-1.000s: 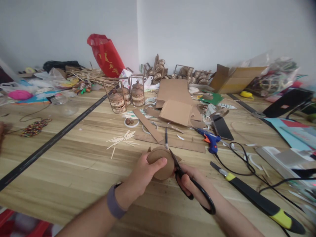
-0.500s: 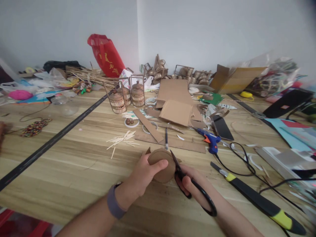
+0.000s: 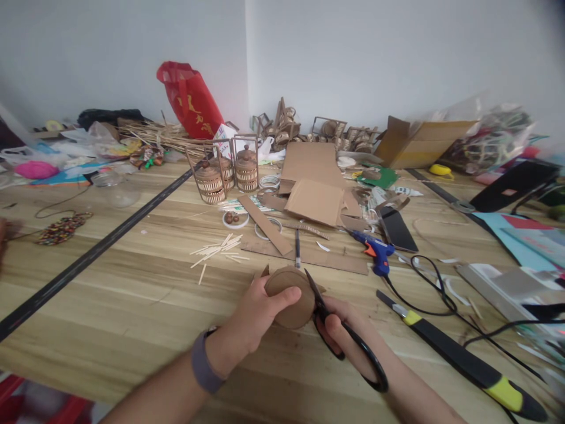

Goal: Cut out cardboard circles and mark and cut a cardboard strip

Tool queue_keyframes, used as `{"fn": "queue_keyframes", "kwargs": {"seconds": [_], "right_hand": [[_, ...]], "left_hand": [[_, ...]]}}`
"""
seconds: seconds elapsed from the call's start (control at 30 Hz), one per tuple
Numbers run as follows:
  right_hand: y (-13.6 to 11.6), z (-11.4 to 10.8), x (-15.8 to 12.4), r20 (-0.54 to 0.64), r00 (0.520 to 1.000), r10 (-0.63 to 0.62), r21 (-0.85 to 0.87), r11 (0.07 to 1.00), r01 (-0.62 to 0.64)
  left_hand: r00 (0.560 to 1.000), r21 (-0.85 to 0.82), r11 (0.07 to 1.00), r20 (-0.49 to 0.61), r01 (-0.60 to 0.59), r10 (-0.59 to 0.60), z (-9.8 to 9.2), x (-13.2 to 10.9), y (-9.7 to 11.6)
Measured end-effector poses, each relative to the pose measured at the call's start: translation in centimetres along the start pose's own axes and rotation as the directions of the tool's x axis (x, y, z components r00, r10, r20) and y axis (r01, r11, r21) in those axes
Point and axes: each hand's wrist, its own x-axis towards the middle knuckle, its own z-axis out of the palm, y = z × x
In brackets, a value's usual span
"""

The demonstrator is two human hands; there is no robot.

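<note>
A: What was the work surface like?

B: A broad, pale wooden table [image 3: 145, 294] with streaky grain, crossed on the left by a long black strip [image 3: 110, 240]. Behind it rose a plain whitish wall [image 3: 353, 53].

A: And along that wall?

B: A red bag with gold lettering [image 3: 192, 100] leaned left of centre; an open brown cardboard box [image 3: 419, 143] sat to the right. Nearer stood little brown lidded baskets with tall handles [image 3: 246, 172], beside flat tan cardboard pieces [image 3: 315, 200].

A: Where were the hands?

B: Low in the middle, above the table's near part. The left hand [image 3: 260, 312] pinched a round brown cardboard disc [image 3: 289, 303], thumb flat on top, its other fingers mostly hidden. The right hand [image 3: 342, 323] was curled around black-handled metal scissors [image 3: 321, 306], one blade beside the disc's right edge; I couldn't tell how far the blades were parted.

A: Anything nearby?

B: To the right, a blue glue gun [image 3: 378, 252] and a black-and-yellow utility knife [image 3: 459, 347].
</note>
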Motion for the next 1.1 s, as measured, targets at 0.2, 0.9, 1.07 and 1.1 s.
{"fn": "queue_keyframes", "kwargs": {"seconds": [0.2, 0.9, 1.07, 1.1], "right_hand": [[0.26, 0.09, -0.16, -0.011, 1.000, 0.023, -0.005, 1.000, -0.023], [0.37, 0.36, -0.30, 0.022, 0.997, 0.074, 0.069, 0.995, -0.075], [0.15, 0.30, -0.29, 0.026, 0.995, 0.094, 0.062, 0.994, -0.095], [0.15, 0.28, -0.29, 0.027, 0.996, 0.089, 0.064, 0.994, -0.090]], "left_hand": [[1.000, -0.008, 1.000, 0.006, 0.003, -0.003, -0.07, 0.00, 0.17], [0.999, -0.005, 0.999, 0.016, 0.036, -0.036, -0.57, -0.05, 0.57], [0.999, -0.013, 0.999, 0.010, 0.053, -0.053, -0.61, -0.11, 0.81], [0.998, -0.013, 0.998, 0.014, 0.053, -0.053, -0.64, -0.10, 0.84]]}}
